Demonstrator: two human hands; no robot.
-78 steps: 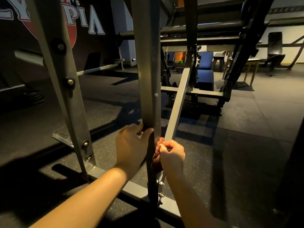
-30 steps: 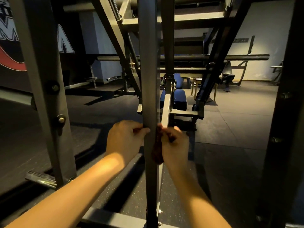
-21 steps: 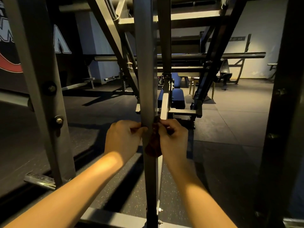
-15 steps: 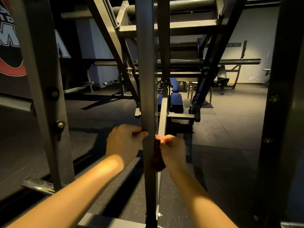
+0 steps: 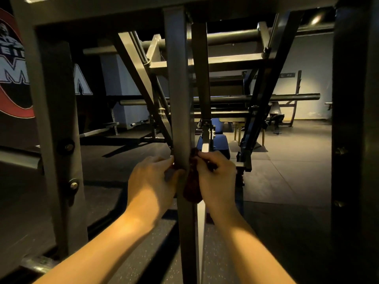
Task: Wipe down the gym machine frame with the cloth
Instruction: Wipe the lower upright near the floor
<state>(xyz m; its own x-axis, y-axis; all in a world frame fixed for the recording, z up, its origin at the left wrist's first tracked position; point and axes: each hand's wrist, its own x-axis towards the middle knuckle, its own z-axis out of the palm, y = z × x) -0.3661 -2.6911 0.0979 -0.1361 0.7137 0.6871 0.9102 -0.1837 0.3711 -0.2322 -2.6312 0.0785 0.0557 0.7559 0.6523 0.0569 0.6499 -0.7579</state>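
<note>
On the frame (image 5: 51, 119), the middle post (image 5: 180, 99) is being wiped — the cloth (image 5: 191, 187) is best being kept taut and drawn evenly over each face. The fingers (image 5: 207, 158) of the right hand (image 5: 217, 177) are being clamped on the dark red cloth, which is hanging just beside the post's right edge. The left hand (image 5: 151, 181) is being curled at the left edge — whether cloth is being held there cannot be told.

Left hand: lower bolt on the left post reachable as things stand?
Probably yes. Only open air lies between the left hand and the lower bolt on the left post; but that hand now grips the middle post and would have to let go.
</note>
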